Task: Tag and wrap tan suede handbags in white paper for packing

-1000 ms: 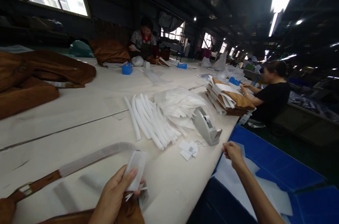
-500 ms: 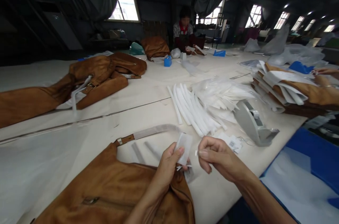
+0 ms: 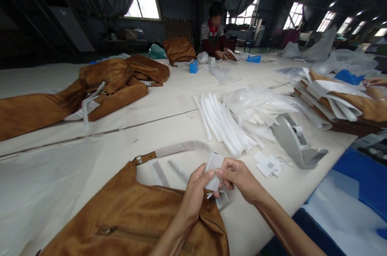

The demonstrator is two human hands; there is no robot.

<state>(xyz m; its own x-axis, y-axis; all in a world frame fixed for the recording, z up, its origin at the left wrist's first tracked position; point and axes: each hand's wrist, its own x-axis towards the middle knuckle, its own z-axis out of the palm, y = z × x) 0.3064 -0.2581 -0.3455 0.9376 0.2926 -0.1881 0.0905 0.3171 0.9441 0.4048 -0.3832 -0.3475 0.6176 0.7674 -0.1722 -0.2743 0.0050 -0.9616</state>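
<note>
A brown leather-look handbag point(image 3: 133, 207) lies on the table in front of me, its strap wrapped in a pale sleeve point(image 3: 181, 148). Near the strap's right end, my left hand point(image 3: 196, 187) is closed on a small white wrapping sheet point(image 3: 214, 163), thumb on top. My right hand point(image 3: 237, 175) pinches the same sheet at its right edge, the two thumb tips nearly meeting. Whether the small white piece is still between the right fingertips is hidden. Below the hands a label tag point(image 3: 222, 200) shows at the bag's edge.
White foam strips point(image 3: 219, 123) and thin plastic sheets point(image 3: 256, 105) lie ahead. A grey tape dispenser point(image 3: 294, 143) and paper tags point(image 3: 269, 164) are to the right. Brown bags point(image 3: 117, 80) lie far left, wrapped brown pieces point(image 3: 335, 96) right. A co-worker point(image 3: 213, 32) sits across the table.
My right hand has moved left, from holding a small white piece apart in the air to touching the sheet in my left hand. The view has shifted slightly.
</note>
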